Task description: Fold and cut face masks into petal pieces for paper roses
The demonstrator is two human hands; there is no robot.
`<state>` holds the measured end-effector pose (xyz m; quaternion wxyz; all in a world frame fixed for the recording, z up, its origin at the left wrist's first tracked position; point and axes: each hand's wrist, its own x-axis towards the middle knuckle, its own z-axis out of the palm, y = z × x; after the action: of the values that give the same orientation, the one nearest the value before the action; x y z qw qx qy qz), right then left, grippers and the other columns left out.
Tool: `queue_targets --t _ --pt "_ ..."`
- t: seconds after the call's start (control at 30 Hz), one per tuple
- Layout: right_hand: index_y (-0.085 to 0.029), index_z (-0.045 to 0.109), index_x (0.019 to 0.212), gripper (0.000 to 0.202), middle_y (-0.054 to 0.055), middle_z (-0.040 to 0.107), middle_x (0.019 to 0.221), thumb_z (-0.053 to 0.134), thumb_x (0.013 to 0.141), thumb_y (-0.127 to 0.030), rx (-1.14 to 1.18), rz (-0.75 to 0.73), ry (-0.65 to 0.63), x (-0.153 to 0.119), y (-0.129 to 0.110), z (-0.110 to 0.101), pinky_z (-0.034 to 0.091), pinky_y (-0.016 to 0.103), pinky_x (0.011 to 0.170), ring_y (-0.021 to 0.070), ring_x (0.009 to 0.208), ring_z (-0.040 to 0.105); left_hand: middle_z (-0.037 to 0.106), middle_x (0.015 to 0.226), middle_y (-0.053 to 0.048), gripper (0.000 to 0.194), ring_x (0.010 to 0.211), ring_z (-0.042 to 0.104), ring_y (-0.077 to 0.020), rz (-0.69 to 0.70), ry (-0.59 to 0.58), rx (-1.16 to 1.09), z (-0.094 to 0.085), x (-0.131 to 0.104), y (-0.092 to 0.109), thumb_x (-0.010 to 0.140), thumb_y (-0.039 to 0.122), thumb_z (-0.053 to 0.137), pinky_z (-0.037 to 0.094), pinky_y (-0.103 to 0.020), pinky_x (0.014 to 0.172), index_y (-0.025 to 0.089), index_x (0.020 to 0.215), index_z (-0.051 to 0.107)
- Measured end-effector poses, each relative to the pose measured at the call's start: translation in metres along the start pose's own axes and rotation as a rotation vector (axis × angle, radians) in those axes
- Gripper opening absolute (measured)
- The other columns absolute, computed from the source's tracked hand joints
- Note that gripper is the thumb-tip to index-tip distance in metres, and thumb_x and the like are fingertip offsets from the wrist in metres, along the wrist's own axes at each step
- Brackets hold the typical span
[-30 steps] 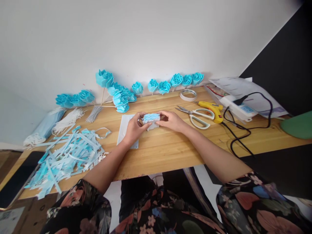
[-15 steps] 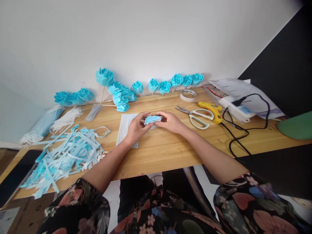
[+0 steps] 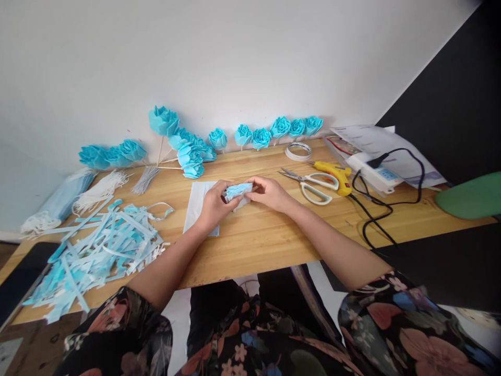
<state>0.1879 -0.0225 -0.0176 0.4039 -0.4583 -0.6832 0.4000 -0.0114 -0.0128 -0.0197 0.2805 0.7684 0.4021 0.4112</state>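
Both hands — left hand [image 3: 213,206], right hand [image 3: 270,193] — pinch a folded blue mask piece [image 3: 238,190] near the table's [image 3: 274,240] middle, squeezed smaller than a second ago — folding progresses.

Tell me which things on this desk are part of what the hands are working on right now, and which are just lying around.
In hand:
left hand and right hand, both pinching the folded blue piece
white sheet under the left hand

Lying about:
scissors
yellow glue gun
tape roll
finished blue roses
pile of blue strips
stack of masks
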Motion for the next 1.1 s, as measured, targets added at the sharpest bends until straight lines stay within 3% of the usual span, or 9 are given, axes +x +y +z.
queue_targets --t 0.2,0.3,0.4,0.47,0.53,0.7,0.87,0.97,1.1 --pt "-0.018 0.062 0.079 0.017 0.001 0.065 0.074 0.065 0.076 -0.034 -0.180 0.008 0.004 0.000 -0.001 -0.002 0.043 0.025 0.063 0.0147 0.068 0.057 0.067 0.081 -0.001 0.017 0.070 0.058 -0.0151 -0.086 -0.013 0.005 -0.001 0.000 0.001 0.078 0.032 0.066 0.044 -0.026 0.062 0.018 0.089 0.065" --pt "-0.017 0.062 0.081 0.020 0.000 0.063 0.075 0.064 0.078 -0.037 -0.074 0.002 -0.006 -0.001 -0.002 -0.004 0.041 0.025 0.062 0.0141 0.068 0.055 0.065 0.078 0.000 0.019 0.069 0.058 -0.0142 -0.149 -0.033 -0.122 0.000 0.000 0.003 0.078 0.035 0.067 0.045 -0.025 0.063 0.018 0.085 0.061" --pt "-0.017 0.063 0.089 0.024 0.000 0.063 0.077 0.063 0.082 -0.040 0.017 -0.017 -0.012 -0.002 -0.002 -0.007 0.041 0.024 0.062 0.0133 0.068 0.055 0.068 0.084 -0.002 0.044 0.070 0.061 -0.0147 -0.221 -0.097 -0.346 0.002 -0.001 0.005 0.075 0.038 0.071 0.046 -0.025 0.060 0.017 0.111 0.055" --pt "-0.017 0.065 0.092 0.026 -0.001 0.064 0.077 0.061 0.084 -0.041 -0.021 -0.030 -0.007 -0.003 -0.002 -0.008 0.040 0.024 0.062 0.0133 0.067 0.055 0.066 0.076 0.000 0.064 0.060 0.057 -0.0133 -0.259 -0.169 -0.410 0.002 -0.002 0.007 0.077 0.040 0.070 0.043 -0.024 0.053 0.017 0.131 0.044" --pt "-0.016 0.067 0.094 0.025 0.000 0.067 0.079 0.061 0.084 -0.038 -0.112 -0.032 -0.004 -0.002 -0.002 -0.009 0.040 0.025 0.063 0.0139 0.068 0.056 0.060 0.064 0.003 0.067 0.052 0.052 -0.0122 -0.250 -0.169 -0.377 -0.001 -0.002 0.008 0.083 0.042 0.064 0.040 -0.024 0.050 0.016 0.139 0.038" --pt "-0.021 0.073 0.101 0.021 0.001 0.075 0.093 0.064 0.082 -0.026 -0.360 -0.024 -0.094 0.002 0.001 -0.011 0.045 0.029 0.074 0.0183 0.081 0.066 0.059 0.066 0.002 0.033 0.061 0.055 -0.0129 -0.044 0.111 -0.018 -0.008 -0.002 0.010 0.091 0.032 0.054 0.045 -0.027 0.063 0.017 0.121 0.059" --pt "-0.025 0.070 0.116 0.034 0.004 0.073 0.116 0.065 0.083 -0.022 -0.448 -0.082 -0.069 0.009 0.008 -0.009 0.047 0.034 0.090 0.0237 0.105 0.067 0.072 0.098 -0.007 0.021 0.093 0.063 -0.0208 0.376 -0.181 0.252 0.005 -0.005 0.001 0.091 0.018 0.051 0.050 -0.038 0.088 0.019 0.096 0.071" --pt "-0.024 0.067 0.121 0.038 0.005 0.073 0.116 0.063 0.084 -0.020 -0.463 -0.118 -0.003 0.012 0.012 -0.011 0.048 0.036 0.091 0.0234 0.104 0.066 0.071 0.105 -0.010 0.025 0.099 0.062 -0.0229 0.416 -0.272 0.317 0.013 -0.006 -0.006 0.090 0.014 0.049 0.051 -0.042 0.089 0.019 0.093 0.073" --pt "-0.018 0.069 0.115 0.031 0.008 0.073 0.104 0.056 0.087 -0.017 -0.448 -0.160 0.263 0.010 0.010 -0.020 0.049 0.034 0.085 0.0205 0.091 0.065 0.069 0.108 -0.011 0.024 0.098 0.062 -0.0233 0.405 -0.253 0.337 0.015 -0.007 -0.012 0.089 0.012 0.050 0.051 -0.044 0.089 0.018 0.094 0.073"
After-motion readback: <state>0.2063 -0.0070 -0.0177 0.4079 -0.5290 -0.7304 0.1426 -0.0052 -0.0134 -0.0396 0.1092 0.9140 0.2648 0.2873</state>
